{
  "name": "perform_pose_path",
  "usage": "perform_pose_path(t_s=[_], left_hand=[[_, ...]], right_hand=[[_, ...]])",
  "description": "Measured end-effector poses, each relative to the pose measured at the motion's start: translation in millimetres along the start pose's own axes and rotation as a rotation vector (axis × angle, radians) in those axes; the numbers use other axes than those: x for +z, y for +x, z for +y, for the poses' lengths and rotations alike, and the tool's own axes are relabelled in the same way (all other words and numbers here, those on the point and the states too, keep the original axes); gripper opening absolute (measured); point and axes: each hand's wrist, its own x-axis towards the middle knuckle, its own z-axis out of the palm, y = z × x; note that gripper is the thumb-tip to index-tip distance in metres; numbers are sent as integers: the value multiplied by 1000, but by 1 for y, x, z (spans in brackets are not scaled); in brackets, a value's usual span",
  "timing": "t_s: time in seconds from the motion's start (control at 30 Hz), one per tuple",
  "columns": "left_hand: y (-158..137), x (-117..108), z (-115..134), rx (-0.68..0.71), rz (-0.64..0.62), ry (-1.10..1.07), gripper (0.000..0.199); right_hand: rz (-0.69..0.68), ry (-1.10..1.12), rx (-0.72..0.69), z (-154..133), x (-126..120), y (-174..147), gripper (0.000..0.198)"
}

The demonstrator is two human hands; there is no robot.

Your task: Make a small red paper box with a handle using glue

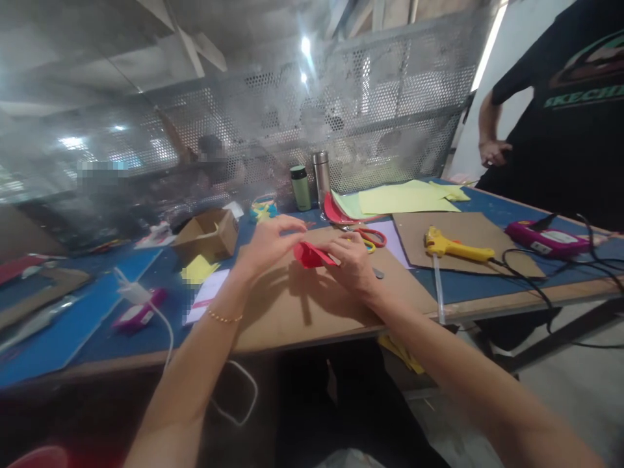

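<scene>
One red piece [311,256] is being worked, held over the cardboard [277,318] on the surface [467,289]. The right hand [351,263] pinches its right end between thumb and fingers. The left hand [273,244] is spread, thumb apart from fingers, beside the left end; whether the thumb touches it, I cannot tell. That end looks curled, so the step in hand seems to be shaping the piece. Shaping it further would call for the left fingers to close on the curl while the right pinch stays firm. Scissors [374,237] lie just beyond the right hand; the glue gun [453,249] rests farther right.
</scene>
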Motion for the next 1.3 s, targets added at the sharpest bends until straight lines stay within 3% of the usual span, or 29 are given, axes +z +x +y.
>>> perform_pose_path(t_s=[0.07, 0.17, 0.33, 0.53, 0.9, 1.1, 1.3], left_hand=[[-1, 1, 3, 43, -115, 8, 20], [3, 5, 3, -26, -220, -6, 34], [9, 13, -11, -175, -205, -23, 25], [-4, 20, -44, -170, -232, -154, 18], [-18, 20, -23, -254, -158, -255, 15], [-26, 22, -1, -351, -92, -374, 15], [-26, 20, -1, -349, -149, -338, 17]], right_hand=[[27, 74, 70, 1, 0, 1, 12], [3, 197, 173, 1, -2, 5, 17], [-74, 340, 373, 3, -1, 10, 17], [-150, 451, 518, -6, -7, 13, 21], [-26, 423, 518, -15, -17, 15, 23], [-70, 453, 529, -17, -23, 16, 24], [-205, 436, 508, -17, -32, 20, 24]])
